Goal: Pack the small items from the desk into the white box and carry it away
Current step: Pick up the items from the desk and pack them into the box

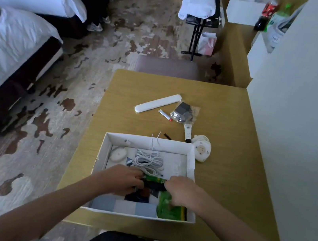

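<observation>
Both hands (123, 179) (182, 190) hold dark item (154, 185) (label unreadable).

My wooden desk and what sits on it

The wooden desk (240, 137) in front of me carries the white box (192, 163), open and close to my edge. Beyond its far wall lies a long white case (157, 103), set at a slant. Just beside it is a small white tube (165, 115) with a red tip, then a clear bag (184, 113) with something dark inside. A white handle (187, 133) runs from under that bag toward the box. A round cream pouch (201, 148) rests against the box's far right corner, and a thin black pin (167, 136) lies near the far wall.
</observation>
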A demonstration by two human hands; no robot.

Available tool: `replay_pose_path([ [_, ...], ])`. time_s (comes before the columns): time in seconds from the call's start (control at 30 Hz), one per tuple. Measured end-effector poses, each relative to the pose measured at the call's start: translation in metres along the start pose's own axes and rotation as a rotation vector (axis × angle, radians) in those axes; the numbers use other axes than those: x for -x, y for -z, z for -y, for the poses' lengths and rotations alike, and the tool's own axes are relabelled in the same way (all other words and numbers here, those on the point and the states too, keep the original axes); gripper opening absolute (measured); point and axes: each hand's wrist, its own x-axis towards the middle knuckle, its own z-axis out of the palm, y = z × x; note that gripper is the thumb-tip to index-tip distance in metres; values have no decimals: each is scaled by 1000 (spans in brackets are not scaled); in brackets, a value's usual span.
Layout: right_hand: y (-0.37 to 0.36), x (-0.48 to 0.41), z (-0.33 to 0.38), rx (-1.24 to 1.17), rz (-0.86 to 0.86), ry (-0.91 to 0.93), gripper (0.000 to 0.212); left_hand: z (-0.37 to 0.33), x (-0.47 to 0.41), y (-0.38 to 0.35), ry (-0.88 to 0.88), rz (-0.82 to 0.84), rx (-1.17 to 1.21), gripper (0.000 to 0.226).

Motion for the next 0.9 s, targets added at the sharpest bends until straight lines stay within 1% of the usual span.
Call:
replay_pose_path([
  [0.13, 3, 3, -7, 72, 45, 94, 31, -3, 1, 1, 101, 15, 62, 33],
  [0.2, 11, 2, -13, 34, 54, 115, 31, -6, -1, 5, 139, -37, 143, 29],
  [0.27, 21, 1, -21, -85, -7, 112, 24, -7, -5, 10, 218, -147, 230, 25],
  [0.33, 34, 2, -31, -243, -82, 108, 16, -3, -10, 21, 372, -259, 273, 24],
  [0.4, 48, 4, -40, -376, -149, 106, 12, 3, -16, 34, 504, -345, 356, 22],
  [0.5, 68, 3, -55, -521, -254, 84, 22, 15, -27, 51, 586, -478, 483, 18],
  [0.6, 82, -1, -71, -685, -338, 63, 28, 32, -38, 65, 664, -595, 495, 14],
  [0.67, 90, -8, -81, -773, -403, 41, 25, 45, -45, 71, 711, -612, 500, 16],
  [0.73, 97, -23, -89, -814, -429, 15, 20, 60, -52, 75, 742, -598, 517, 17],
  [0.9, 109, -76, -105, -763, -378, -87, 14, 101, -65, 70, 679, -486, 690, 17],
])
